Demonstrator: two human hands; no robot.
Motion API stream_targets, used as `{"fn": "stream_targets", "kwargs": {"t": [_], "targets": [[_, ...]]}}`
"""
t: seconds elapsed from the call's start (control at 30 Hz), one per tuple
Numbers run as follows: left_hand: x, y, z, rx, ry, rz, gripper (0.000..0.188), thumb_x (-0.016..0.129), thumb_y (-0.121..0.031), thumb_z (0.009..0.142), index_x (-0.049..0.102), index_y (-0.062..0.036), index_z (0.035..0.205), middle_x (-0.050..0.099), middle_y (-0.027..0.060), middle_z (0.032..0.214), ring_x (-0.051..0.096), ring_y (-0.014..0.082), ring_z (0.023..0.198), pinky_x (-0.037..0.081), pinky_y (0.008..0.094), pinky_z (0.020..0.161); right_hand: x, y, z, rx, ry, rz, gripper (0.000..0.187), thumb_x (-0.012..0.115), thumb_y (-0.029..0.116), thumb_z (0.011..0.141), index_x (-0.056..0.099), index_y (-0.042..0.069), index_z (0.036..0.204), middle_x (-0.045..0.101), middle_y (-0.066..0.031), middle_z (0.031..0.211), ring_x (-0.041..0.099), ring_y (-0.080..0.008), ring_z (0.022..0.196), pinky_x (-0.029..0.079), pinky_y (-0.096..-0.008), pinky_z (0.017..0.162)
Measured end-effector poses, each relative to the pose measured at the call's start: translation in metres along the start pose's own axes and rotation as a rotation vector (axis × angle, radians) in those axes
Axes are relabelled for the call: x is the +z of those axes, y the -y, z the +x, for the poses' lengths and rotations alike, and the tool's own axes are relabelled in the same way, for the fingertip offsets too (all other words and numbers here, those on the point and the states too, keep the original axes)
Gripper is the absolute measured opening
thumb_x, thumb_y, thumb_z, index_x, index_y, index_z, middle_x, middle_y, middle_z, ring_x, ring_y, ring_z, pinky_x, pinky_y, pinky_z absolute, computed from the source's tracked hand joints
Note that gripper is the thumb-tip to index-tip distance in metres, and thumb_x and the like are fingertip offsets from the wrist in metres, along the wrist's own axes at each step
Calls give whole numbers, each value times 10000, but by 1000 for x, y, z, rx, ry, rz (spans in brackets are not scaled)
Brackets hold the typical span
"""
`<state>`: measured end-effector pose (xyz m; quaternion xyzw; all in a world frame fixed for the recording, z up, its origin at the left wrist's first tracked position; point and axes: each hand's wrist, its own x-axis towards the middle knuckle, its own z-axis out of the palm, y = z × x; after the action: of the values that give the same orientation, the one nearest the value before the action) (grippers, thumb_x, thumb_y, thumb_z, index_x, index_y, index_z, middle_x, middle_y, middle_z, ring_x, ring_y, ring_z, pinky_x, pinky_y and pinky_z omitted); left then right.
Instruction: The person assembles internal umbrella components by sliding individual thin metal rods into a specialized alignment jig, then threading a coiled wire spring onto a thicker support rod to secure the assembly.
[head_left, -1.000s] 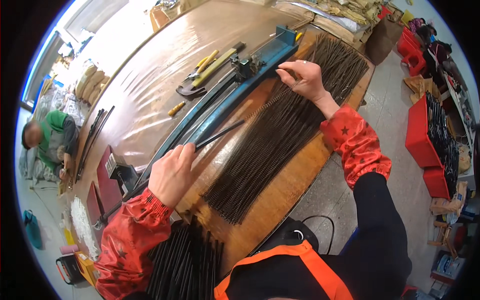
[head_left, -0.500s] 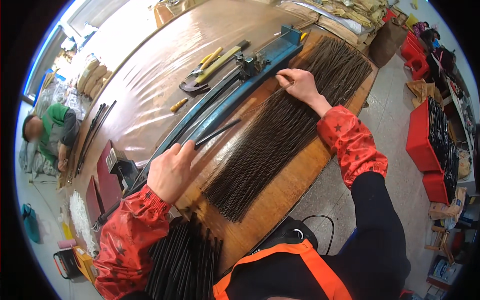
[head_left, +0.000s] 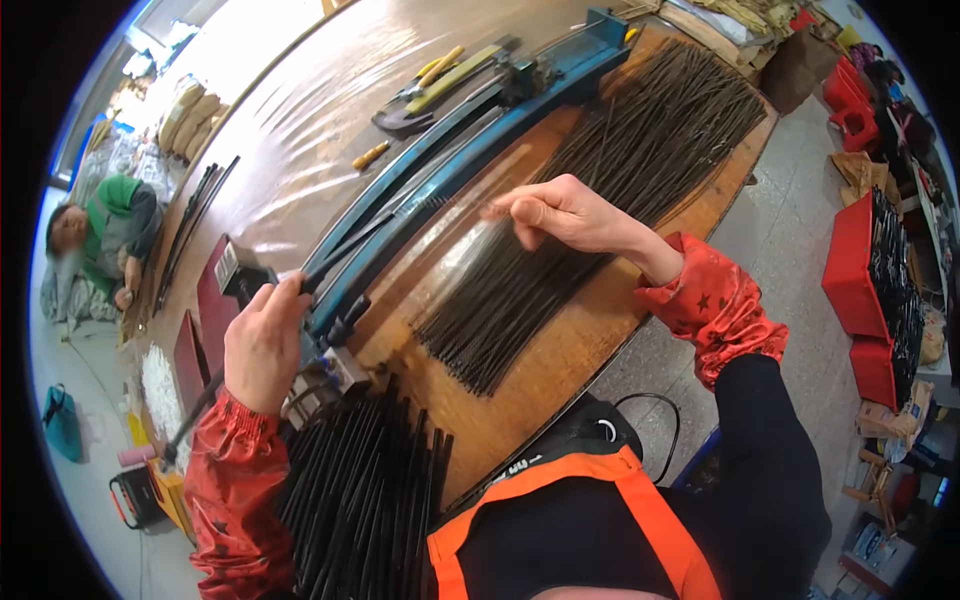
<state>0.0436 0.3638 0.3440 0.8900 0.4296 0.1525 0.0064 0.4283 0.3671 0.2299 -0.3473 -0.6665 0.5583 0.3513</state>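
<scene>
My left hand (head_left: 262, 345) is closed round a long black tube (head_left: 345, 245), which slants up and to the right over the blue metal rail (head_left: 450, 175). A thin dark coil spring (head_left: 436, 203) stretches between the tube's far end and my right hand (head_left: 570, 215), which pinches it; motion blurs the fingertips. Whether the spring's tip sits inside the tube or only touches it, I cannot tell. Below my right hand, many long coil springs (head_left: 520, 290) lie side by side on the wooden board. A bundle of black tubes (head_left: 355, 490) lies beside my left forearm.
Behind the rail lie a yellow-handled tool (head_left: 455, 80), pliers and a short wooden-handled tool (head_left: 371, 155). A clamp-like metal device (head_left: 325, 375) stands near my left wrist. Across the table at left sits another person (head_left: 115, 230). Red bins (head_left: 855, 265) of black rods stand on the floor at right.
My right hand has come left and nearer from the spring pile, drawing a spring along. My left hand has moved left with the tube, whose far end now meets the spring.
</scene>
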Motion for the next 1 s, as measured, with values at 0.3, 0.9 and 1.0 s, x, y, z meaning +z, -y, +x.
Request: {"fn": "stream_targets", "kwargs": {"t": [0.3,0.9,1.0], "targets": [[-18,-13,-42,8,64,52,223,681,-129,894,663,-107,1115,573,120,778,613,334,689,484,425,602,82,32,39,-357,-320,-276,110,758,94,869,741,19,947,716,-52,844,634,-166,796,503,-313,716],[-18,-21,-71,86,-102,160,415,698,-35,842,674,-116,1248,549,70,753,583,240,659,483,382,584,119,38,66,-894,-266,-684,294,756,204,875,734,84,1143,683,-64,742,618,-164,604,497,-305,549],[-22,-14,-75,11,-120,152,420,687,-41,868,657,-116,1281,562,78,767,599,255,677,500,397,608,106,16,68,-754,-389,-723,291,745,214,882,727,84,1142,679,-82,765,628,-197,643,508,-314,566]]}}
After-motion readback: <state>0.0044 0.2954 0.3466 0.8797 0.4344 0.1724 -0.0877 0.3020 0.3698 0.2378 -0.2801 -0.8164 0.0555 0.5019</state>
